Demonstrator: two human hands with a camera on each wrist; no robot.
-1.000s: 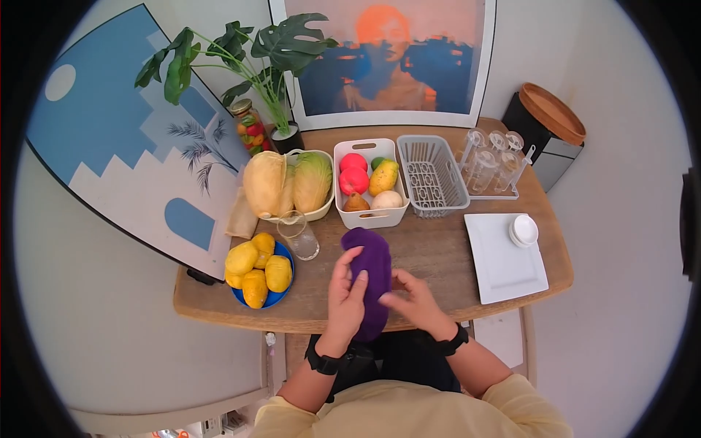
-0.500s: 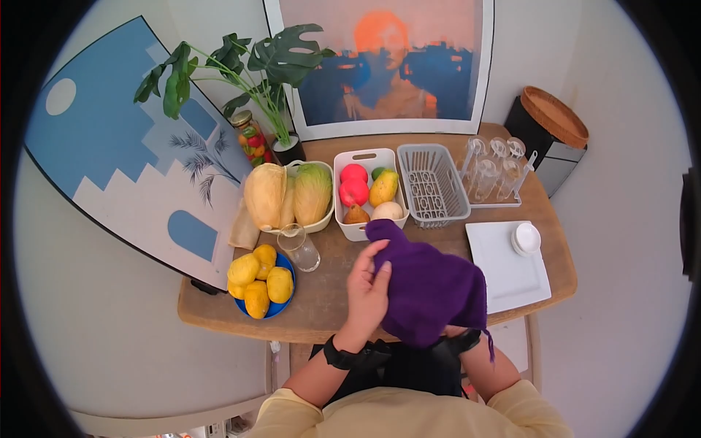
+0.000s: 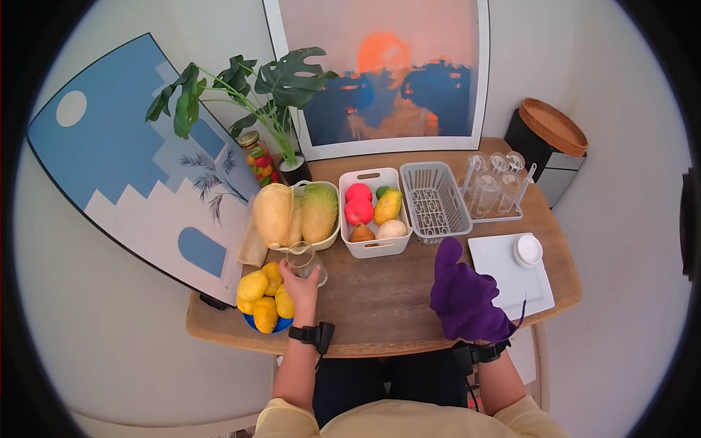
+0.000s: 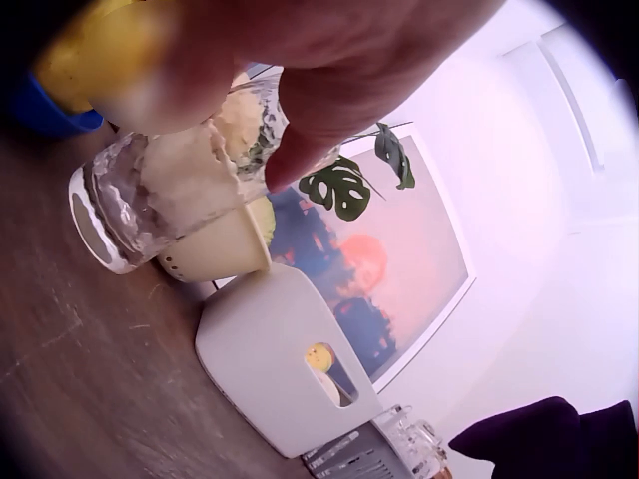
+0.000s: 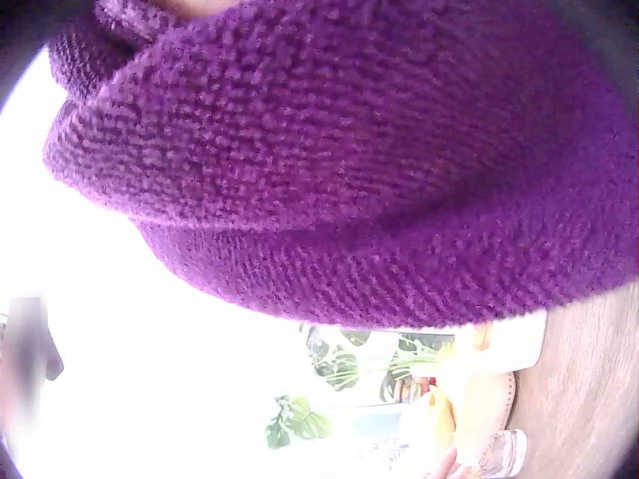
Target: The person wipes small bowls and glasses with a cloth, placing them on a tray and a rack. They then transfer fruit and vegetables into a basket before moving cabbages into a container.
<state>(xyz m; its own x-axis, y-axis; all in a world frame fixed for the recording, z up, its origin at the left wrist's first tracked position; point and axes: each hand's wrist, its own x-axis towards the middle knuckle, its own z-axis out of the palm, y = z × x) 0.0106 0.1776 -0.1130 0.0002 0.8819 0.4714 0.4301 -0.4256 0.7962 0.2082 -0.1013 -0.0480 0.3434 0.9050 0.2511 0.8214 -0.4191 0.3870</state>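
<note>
On the left side of the table, my left hand [image 3: 301,290] grips a clear drinking glass [image 3: 312,266], with the thumb on one side and fingers on the other. In the left wrist view the textured glass [image 4: 155,190] has its thick base close to the tabletop. A purple fuzzy cloth [image 3: 467,299] with a thin cord at its corner covers my right hand [image 3: 480,342], raised at the right front beside the white plate [image 3: 522,290]. Only skin near the wrist shows; the fingers are hidden under the fabric.
A blue plate [image 3: 253,322] of yellow fruit [image 3: 253,286] sits near the left hand. Behind stand a basket of cabbages [image 3: 318,212], a white bin [image 3: 377,249] of fruit and a grey basket [image 3: 438,179]. Glasses on a rack [image 3: 500,214] and a small white dish [image 3: 528,250] are at right.
Both hands were at the purple cloth in the middle. The left hand has let go of it and taken hold of the glass; the right hand has slipped under the cloth and moved right.
</note>
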